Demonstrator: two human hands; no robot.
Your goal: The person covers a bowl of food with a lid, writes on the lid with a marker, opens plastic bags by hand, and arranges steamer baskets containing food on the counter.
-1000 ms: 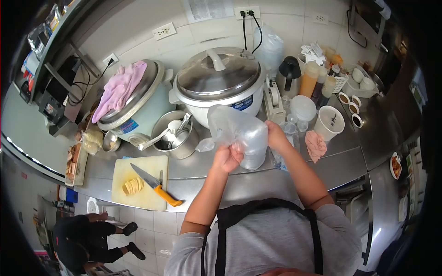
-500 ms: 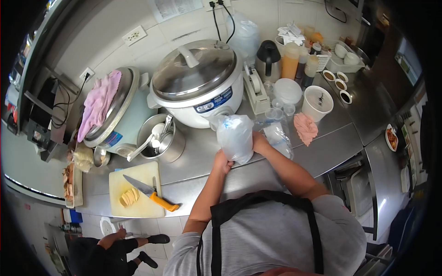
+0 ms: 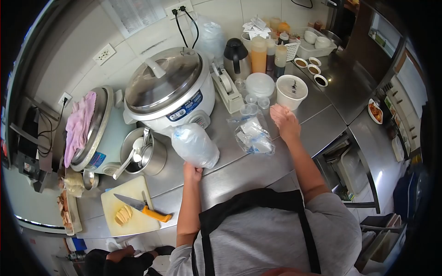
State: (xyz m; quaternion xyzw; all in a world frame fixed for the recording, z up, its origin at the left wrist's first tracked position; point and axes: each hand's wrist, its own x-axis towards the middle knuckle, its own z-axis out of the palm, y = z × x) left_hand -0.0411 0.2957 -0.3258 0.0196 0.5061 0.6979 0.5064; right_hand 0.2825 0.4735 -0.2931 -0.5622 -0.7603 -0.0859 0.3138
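Far left, a lilac cloth (image 3: 82, 123), soft and rumpled, draped over the metal lid of a pale green cooker (image 3: 107, 133); blue sticker (image 3: 96, 160) on its side, lettering too small to read. Cream plastic cutting board (image 3: 113, 197) at the front edge of the steel counter (image 3: 230, 181), toward its left end: yellow slices (image 3: 123, 215), fanned in a row, plus a knife (image 3: 156, 214), plain steel blade, orange handle sticking past the board's right edge. Behind that, round steel pot (image 3: 158, 158), long-handled utensils (image 3: 137, 146) leaning in it. White cooker (image 3: 152, 114) next, toward the counter's back edge, domed shiny lid, blue label (image 3: 185, 106), print not legible from here. In front of it, near the counter's front edge, the plastic bag (image 3: 195, 145), cloudy, thin, bulging, creased; left hand (image 3: 192, 172) has its fingers clamped on the near end. Then a crinkly clear packet (image 3: 254, 136), white contents. Peach cloth (image 3: 279, 113), crumpled; right hand (image 3: 289, 129) is on it, fingers partly hidden, can't tell whether they grip. Just behind, round white tub (image 3: 292, 89), black marking on lid, characters unclear. Four white sauce bowls (image 3: 314, 70), dark contents, farther right toward the back.
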